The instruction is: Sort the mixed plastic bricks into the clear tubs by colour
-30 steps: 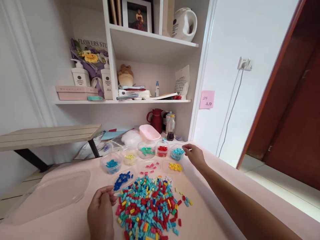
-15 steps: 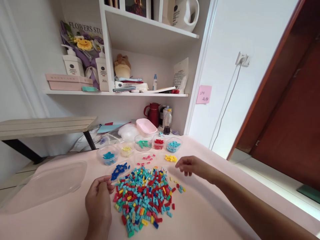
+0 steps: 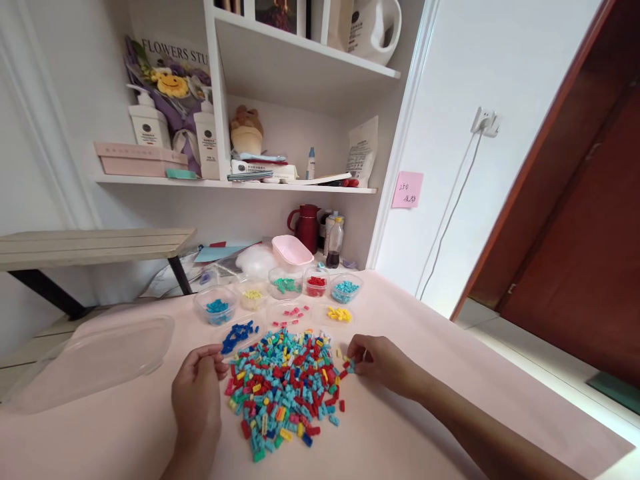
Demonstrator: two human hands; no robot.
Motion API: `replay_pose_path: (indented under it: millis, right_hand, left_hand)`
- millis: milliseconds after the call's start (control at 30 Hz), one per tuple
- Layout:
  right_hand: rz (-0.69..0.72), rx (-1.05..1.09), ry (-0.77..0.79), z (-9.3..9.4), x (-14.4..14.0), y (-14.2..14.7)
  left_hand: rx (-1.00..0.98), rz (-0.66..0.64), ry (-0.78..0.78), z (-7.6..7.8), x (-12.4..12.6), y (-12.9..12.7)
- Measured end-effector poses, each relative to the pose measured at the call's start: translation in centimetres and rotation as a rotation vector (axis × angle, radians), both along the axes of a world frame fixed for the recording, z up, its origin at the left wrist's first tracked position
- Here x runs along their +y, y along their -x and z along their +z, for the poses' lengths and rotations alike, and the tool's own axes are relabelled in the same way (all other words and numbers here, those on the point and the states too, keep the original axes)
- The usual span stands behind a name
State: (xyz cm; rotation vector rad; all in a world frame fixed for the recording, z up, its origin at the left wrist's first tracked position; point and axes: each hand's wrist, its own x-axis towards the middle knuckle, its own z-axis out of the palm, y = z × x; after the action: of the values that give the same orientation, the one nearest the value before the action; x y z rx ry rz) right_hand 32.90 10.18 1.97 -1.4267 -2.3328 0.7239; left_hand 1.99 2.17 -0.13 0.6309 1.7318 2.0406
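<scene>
The heap of coloured bricks [image 3: 287,387] is flanked on the pink bench [image 3: 425,413] by both hands, left hand [image 3: 197,393] loosely curled and empty, right hand [image 3: 380,360] pinched on a light-blue brick [image 3: 351,365] for sorting.

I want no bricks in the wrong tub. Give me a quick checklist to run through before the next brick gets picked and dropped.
1. Right hand at the mixed pile's edge, fingertips on a light blue brick: ok.
2. Brick actually pinched: cannot tell.
3. Light blue tub open and unblocked: ok.
4. Left hand beside the pile, clear of the path: ok.
5. Left hand empty: cannot tell.
6. Red tub next to it, easy to mix up: not ok.
</scene>
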Motion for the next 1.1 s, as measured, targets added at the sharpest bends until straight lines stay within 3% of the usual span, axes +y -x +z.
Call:
replay_pose_path:
  millis: [367,633,767,967,1100]
  right_hand:
    - [0.152,0.245,0.103,-0.9,2.9,2.7]
    - [0.18,0.566,0.186,-1.8,2.4,1.5]
    - [0.162,0.518,0.174,-1.7,2.5,1.2]
    - [0.086,0.31,-0.013,-1.0,2.4,0.6]
    - [0.095,0.266,-0.008,-0.6,2.2,0.1]
  left_hand:
    - [0.022,-0.034,0.043,-0.2,0.1,0.3]
    - [0.033,-0.049,0.054,-0.2,0.0,0.2]
    - [0.037,-0.034,0.076,0.3,-0.2,-0.1]
    - [0.031,-0.026,0.076,0.7,-0.3,-0.4]
    - [0.037,-0.023,0.071,0.6,-0.1,-0.4]
